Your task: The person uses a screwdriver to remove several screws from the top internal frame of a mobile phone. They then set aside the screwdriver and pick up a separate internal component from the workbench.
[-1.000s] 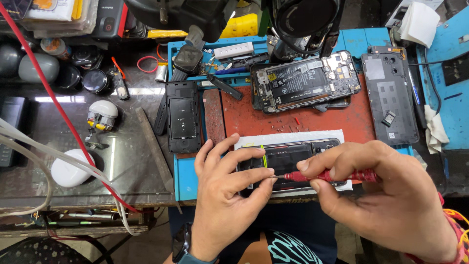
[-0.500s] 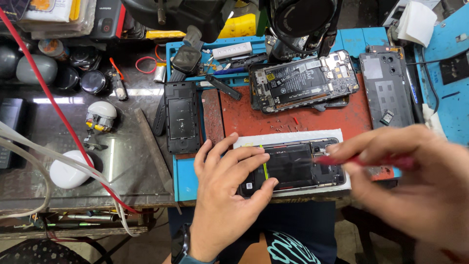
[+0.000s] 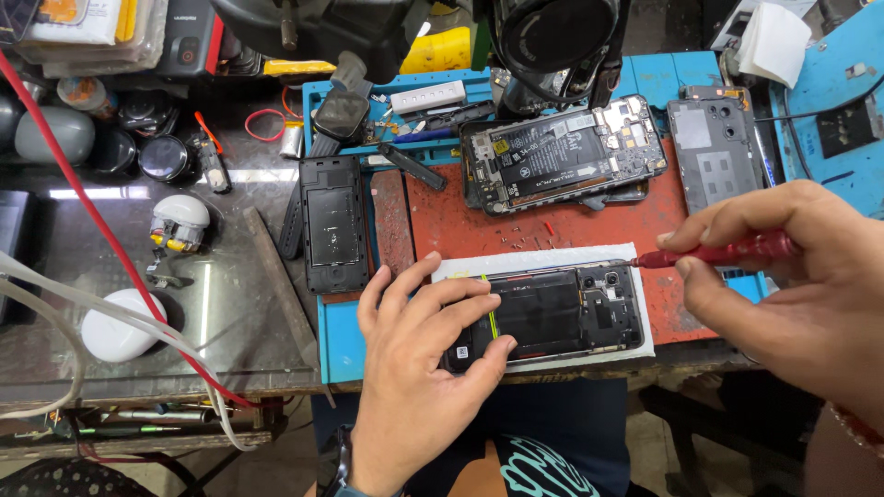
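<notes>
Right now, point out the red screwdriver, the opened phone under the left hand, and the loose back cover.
red screwdriver (image 3: pixel 727 250), head view, handle.
opened phone (image 3: pixel 562 313), head view, battery area.
back cover (image 3: pixel 714 152), head view, inner face.

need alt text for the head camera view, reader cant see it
A person's left hand presses flat on an opened black phone lying on a white sheet at the front edge of a cluttered repair bench, while the right hand holds a red screwdriver just beyond the phone's camera end. Another opened phone and loose parts lie behind on a red mat.
</notes>
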